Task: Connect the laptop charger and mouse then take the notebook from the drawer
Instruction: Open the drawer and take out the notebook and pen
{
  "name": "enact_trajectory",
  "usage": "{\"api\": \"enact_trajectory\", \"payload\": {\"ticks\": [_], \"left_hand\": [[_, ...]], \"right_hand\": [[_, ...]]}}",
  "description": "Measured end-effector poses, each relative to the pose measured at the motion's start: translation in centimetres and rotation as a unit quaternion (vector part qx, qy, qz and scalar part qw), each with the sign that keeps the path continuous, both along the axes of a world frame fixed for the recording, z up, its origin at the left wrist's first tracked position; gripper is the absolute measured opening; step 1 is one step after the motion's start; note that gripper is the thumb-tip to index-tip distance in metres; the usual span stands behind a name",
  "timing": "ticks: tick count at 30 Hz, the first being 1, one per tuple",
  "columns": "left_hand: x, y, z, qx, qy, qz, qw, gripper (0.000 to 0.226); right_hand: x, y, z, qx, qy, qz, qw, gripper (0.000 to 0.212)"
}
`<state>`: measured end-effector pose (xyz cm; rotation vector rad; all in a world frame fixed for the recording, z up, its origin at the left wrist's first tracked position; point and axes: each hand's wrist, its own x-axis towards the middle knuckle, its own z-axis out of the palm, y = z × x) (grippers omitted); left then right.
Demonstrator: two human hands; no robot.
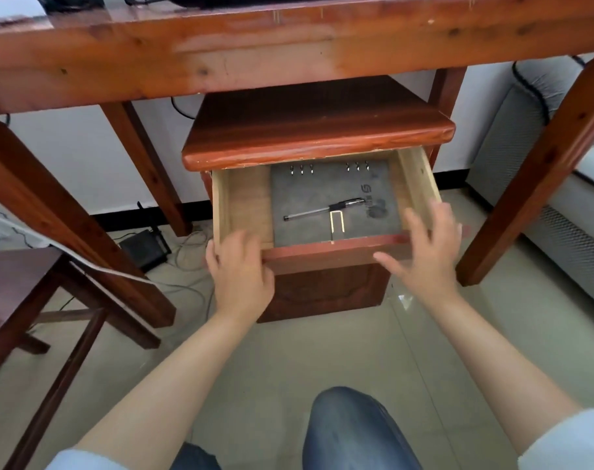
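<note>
— While the drawer (326,205) stands pulled out under the desk (288,56), where does the notebook (336,201) lie?

— Flat on the drawer's floor, to the right side, a grey cover with ring holes along its far edge. A pen (324,209) lies across it, and a yellow ribbon loop shows near its front edge. Bare wood shows to its left.

— And the hands?

— The left hand (239,266) rests on the drawer's front rim at the left corner, fingers curled over the edge and holding it. The right hand (424,245) is spread, fingers apart and gripping nothing, hovering at the right front corner, just above the rim.

— So which step is this?

— By the look of it the last one: taking the notebook. The laptop at the desk's far edge is barely in view, so the charger and mouse cannot be judged.

— What does the next move call for?

— Probably the right hand reaching down past the rim, sliding fingers under the notebook's near edge, and lifting it level, or the pen may roll off.
</note>
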<state>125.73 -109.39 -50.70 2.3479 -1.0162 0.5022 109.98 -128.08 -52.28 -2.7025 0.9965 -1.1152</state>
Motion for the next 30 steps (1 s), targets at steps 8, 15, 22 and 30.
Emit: {"api": "enact_trajectory", "payload": {"ticks": [8,15,22,30], "left_hand": [[1.4,0.5,1.9,0.13,-0.035,-0.179,0.975,0.016],[0.7,1.9,-0.7,0.189,-0.088,-0.243,0.947,0.023],[1.6,1.4,-1.8,0.211,0.014,-0.218,0.953,0.027],[3.1,0.7,-1.1,0.231,0.164,-0.214,0.935,0.035]], "right_hand": [[0.6,-0.5,1.9,-0.008,0.155,0.108,0.982,0.029],[-0.3,0.6,-0.9,-0.087,0.204,0.16,0.962,0.039],[-0.1,0.1,-1.7,-0.055,0.21,0.168,0.962,0.037],[2.7,-1.1,0.0,0.173,0.258,0.195,0.93,0.04]]}}
